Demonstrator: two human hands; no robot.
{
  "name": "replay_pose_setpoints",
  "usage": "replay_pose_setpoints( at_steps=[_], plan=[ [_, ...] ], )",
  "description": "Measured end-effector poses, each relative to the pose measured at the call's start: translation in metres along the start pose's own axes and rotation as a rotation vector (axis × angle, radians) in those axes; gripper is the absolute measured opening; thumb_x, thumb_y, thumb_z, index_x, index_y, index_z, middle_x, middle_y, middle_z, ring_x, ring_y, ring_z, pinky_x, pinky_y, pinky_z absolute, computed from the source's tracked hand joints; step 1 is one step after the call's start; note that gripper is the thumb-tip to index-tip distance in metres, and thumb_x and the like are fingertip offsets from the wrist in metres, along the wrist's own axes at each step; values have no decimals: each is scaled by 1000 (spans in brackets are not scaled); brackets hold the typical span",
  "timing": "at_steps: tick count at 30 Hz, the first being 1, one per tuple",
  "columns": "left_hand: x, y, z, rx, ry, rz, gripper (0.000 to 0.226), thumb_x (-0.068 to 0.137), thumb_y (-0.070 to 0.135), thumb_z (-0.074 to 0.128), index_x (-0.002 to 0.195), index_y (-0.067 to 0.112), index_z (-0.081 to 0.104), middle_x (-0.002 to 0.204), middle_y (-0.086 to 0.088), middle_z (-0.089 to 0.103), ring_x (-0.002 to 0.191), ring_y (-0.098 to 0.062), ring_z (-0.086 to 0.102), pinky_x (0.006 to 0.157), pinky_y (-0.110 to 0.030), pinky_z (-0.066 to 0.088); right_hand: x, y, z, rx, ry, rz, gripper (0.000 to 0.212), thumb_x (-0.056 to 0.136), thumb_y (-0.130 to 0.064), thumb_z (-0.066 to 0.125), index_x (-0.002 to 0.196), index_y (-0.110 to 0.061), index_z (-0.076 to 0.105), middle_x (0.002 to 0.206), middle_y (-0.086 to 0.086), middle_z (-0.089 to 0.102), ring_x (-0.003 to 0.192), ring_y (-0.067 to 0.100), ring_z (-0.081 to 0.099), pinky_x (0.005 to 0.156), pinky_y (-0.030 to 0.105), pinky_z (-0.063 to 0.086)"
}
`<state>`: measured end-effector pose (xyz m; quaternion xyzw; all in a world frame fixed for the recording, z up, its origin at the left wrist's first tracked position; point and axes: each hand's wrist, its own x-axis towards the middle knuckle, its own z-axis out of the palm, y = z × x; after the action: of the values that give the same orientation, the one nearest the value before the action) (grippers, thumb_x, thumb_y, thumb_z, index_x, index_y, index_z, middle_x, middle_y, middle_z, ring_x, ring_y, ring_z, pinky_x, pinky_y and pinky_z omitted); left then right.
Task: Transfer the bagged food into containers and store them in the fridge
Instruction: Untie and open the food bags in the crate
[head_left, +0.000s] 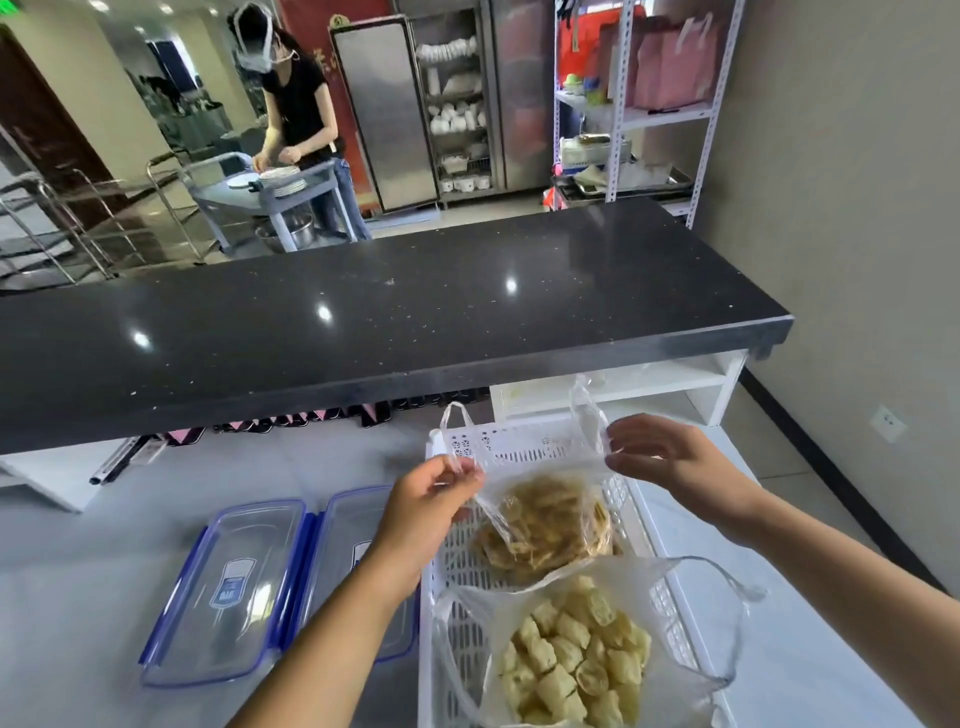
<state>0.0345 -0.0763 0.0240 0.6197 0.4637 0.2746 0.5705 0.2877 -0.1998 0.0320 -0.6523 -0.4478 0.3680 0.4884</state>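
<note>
A white slotted plastic basket (524, 440) sits on the pale worktop and holds two clear bags of food. The far bag (545, 525) holds brownish strips. My left hand (426, 512) pinches its left handle and my right hand (670, 460) pinches its right handle, spreading the bag apart. The near bag (576, 660) holds pale yellow tofu puffs and lies open, untouched. Two clear containers with blue-clipped lids stand left of the basket: one (228, 587) in full view, the other (348, 535) partly behind my left forearm.
A long black counter (389, 322) runs across just beyond the worktop, with white shelves beneath. Behind it, a person in black handles plates at a grey cart (291, 192). A steel cabinet (457, 104) and a white rack (634, 104) stand at the back.
</note>
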Motion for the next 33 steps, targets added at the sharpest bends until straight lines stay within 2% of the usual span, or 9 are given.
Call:
replay_pose_setpoints(
  at_steps=[3,6,9,14,16,19,25,28,33],
  plan=[
    [5,18,-3,22,25,49,7,91,20,68,92,15,73,91,-6,72,87,-13,65,83,-34,53,9,-23,6,-85,0,6,21,85,-32,74,97,-15,73,95,-5,75,88,4,69,75,14,52],
    [9,38,-6,76,-1,99,14,92,20,67,87,7,71,79,-2,70,78,-13,64,76,-31,50,23,-39,14,-286,89,-80,19,86,-30,75,83,-12,73,87,1,74,86,14,69,74,29,51],
    [10,56,-9,65,-26,103,25,94,19,63,77,0,65,66,-4,62,67,-16,57,70,-28,47,32,-52,15,-346,82,-84,27,88,-26,71,77,-2,69,81,15,71,79,29,67,68,31,48],
    [4,76,-15,-336,-237,-27,24,98,16,54,80,7,66,59,-3,48,56,-17,50,63,-31,54,30,-66,8,-510,343,-261,40,91,-37,66,73,-1,67,73,9,65,67,23,61,62,38,49],
    [1,77,-15,-415,-272,-76,23,98,20,53,95,5,70,62,-3,50,56,-16,50,60,-29,55,24,-70,8,-320,349,-207,40,92,-37,66,72,-3,69,67,11,60,59,21,52,57,39,48],
    [2,76,-16,-537,-343,-138,40,92,29,56,120,3,68,74,-4,60,65,-17,59,64,-31,59,16,-67,11,162,201,4,29,96,-30,61,79,-10,75,82,16,73,76,29,69,73,40,60],
    [7,82,-16,-692,-352,-166,52,91,38,53,129,4,62,115,-14,71,92,-26,71,80,-37,60,17,-78,-5,826,0,270,34,96,-5,40,122,-5,62,106,17,74,91,27,74,79,42,61],
    [10,89,-18,-766,-323,-130,53,95,40,48,131,2,60,128,-15,67,101,-27,70,84,-38,59,21,-100,-22,999,-57,243,49,88,-20,38,130,-6,59,123,31,63,111,40,66,92,55,53],
    [21,98,-19,-740,-301,-93,52,97,40,46,135,6,56,127,-15,68,103,-28,70,85,-39,60,30,-105,-33,1054,-91,214,52,90,-34,45,133,-7,58,128,33,59,115,46,62,89,61,52]
  ],
)
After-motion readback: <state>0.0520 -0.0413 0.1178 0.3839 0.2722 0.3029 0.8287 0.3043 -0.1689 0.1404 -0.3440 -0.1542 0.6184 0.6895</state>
